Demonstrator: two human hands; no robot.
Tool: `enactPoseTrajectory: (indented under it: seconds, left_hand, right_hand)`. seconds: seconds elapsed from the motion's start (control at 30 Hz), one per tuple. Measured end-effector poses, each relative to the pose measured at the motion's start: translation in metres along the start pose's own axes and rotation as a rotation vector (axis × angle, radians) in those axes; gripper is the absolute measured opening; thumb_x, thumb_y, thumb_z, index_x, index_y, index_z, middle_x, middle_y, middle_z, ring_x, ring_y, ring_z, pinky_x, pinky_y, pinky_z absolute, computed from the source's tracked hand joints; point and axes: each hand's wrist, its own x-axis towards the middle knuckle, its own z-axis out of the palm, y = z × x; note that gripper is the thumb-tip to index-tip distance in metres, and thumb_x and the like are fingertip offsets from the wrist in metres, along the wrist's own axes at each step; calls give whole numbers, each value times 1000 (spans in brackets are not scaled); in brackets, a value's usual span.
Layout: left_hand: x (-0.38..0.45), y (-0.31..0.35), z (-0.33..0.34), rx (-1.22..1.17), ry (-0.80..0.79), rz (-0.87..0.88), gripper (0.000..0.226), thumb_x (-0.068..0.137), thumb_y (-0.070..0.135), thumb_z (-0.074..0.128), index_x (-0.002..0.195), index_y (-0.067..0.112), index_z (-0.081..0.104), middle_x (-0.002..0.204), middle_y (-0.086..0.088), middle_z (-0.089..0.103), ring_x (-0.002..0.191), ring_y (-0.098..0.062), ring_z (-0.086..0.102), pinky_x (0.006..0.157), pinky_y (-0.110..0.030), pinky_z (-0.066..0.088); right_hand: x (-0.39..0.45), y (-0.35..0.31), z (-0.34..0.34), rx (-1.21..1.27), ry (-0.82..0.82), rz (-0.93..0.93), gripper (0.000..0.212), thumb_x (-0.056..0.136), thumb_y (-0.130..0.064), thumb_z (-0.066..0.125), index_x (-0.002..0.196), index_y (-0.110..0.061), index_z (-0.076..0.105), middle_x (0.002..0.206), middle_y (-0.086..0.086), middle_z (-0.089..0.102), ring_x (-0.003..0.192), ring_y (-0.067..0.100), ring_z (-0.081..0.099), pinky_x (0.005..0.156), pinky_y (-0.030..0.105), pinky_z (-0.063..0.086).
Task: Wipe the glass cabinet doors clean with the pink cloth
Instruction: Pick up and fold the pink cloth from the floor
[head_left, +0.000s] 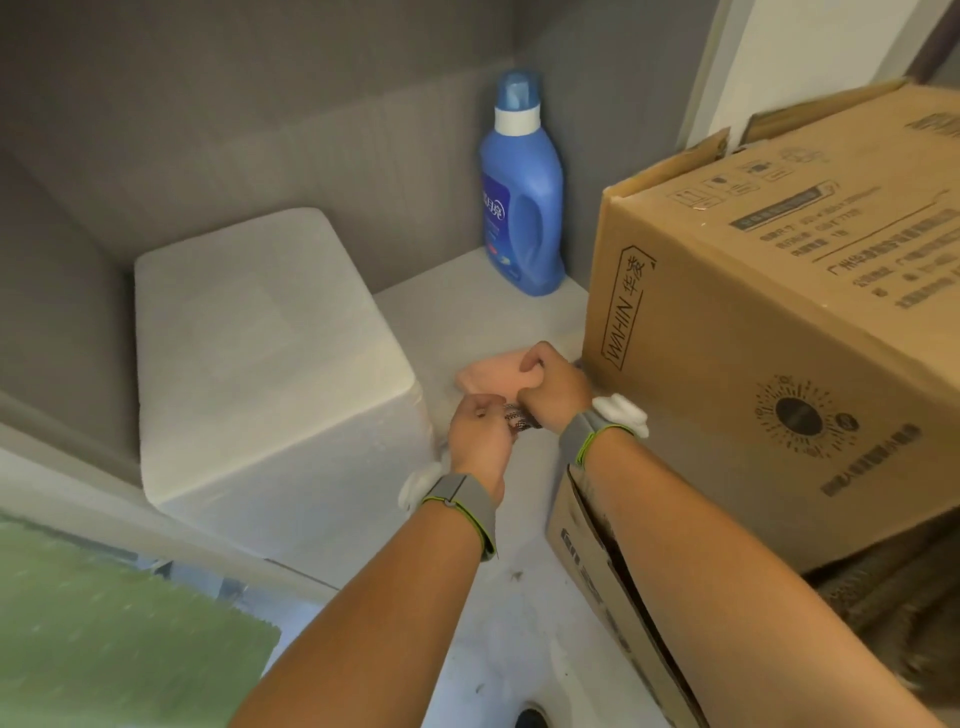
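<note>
The pink cloth (491, 376) lies bunched on the white floor of a grey alcove, between a foam box and a cardboard box. My right hand (553, 387) is closed on its near edge, fingers curled into the fabric. Just below and left of it, my left hand (480, 436) is closed on a small dark patterned piece (519, 420) that sits between the two hands. Both wrists wear grey bands with white tags. No glass cabinet door shows in the head view.
A white foam box (270, 353) stands at the left. A blue detergent bottle (522, 192) is in the back corner. Large cardboard boxes (779, 312) crowd the right side. A green mat (104, 639) lies at the lower left.
</note>
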Motion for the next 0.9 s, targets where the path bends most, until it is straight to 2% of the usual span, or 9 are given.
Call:
enactPoseTrajectory:
  seconds: [0.1,0.27,0.37,0.47,0.53,0.63,0.7,0.8,0.9]
  left_hand:
    - [-14,-4,-7,-1,-72,36,18,104,5,49,102,16,63,97,-10,65,78,-19,59,64,-23,50]
    - [-41,2,-18,135,-139,207,39,94,-7,45,93,25,68,104,-20,62,86,-25,54,74,-32,46]
    - [-60,12,-25,173,-214,311,49,87,-13,44,91,30,67,123,-23,59,95,-29,59,76,-35,49]
    - [-74,25,-41,219,-281,428,56,83,-17,45,105,29,67,133,-12,49,116,-28,57,84,-20,50]
    - [-83,36,-57,251,-313,529,65,82,-20,45,125,24,65,140,-5,46,128,-25,52,101,-22,50]
    - [-95,57,-80,244,-372,610,76,79,-26,41,141,15,58,153,-7,46,141,-39,48,119,-56,39]
    - [-106,70,-99,237,-400,644,78,80,-26,40,144,14,58,154,-2,46,142,-36,48,119,-52,41]
    - [-127,88,-125,188,-452,673,59,93,-15,43,142,15,61,152,2,49,139,-20,51,108,-28,50]
    - [-149,111,-152,-33,-548,493,28,102,11,53,123,19,70,126,-2,71,105,-19,73,78,-32,60]
  right_hand:
    - [-24,0,-5,107,52,-13,33,72,-1,57,87,-30,50,82,1,55,77,29,56,59,31,39]
    - [-56,-5,-13,205,67,-64,39,70,9,58,76,-29,56,113,19,54,92,30,56,61,24,36]
    - [-81,-12,-23,249,129,-57,38,74,9,60,86,-26,62,117,12,43,86,13,48,53,7,37]
    - [-111,-24,-34,285,235,-81,36,76,6,66,97,-23,66,119,6,33,103,14,42,68,-4,38]
    - [-133,-35,-38,322,329,-120,32,77,2,70,100,-20,68,122,4,33,110,15,43,93,12,46]
    - [-162,-59,-38,393,355,-180,24,87,-12,69,108,-23,70,128,2,35,117,14,46,106,33,44]
    - [-181,-80,-32,481,310,-230,26,93,-20,68,118,-29,67,132,0,34,124,12,46,102,25,45]
    - [-200,-113,-21,529,325,-297,36,95,-28,69,129,-32,60,136,0,34,123,7,48,99,18,42]
    - [-215,-143,-10,544,330,-336,45,93,-36,71,136,-30,58,133,-1,36,116,-2,53,104,27,45]
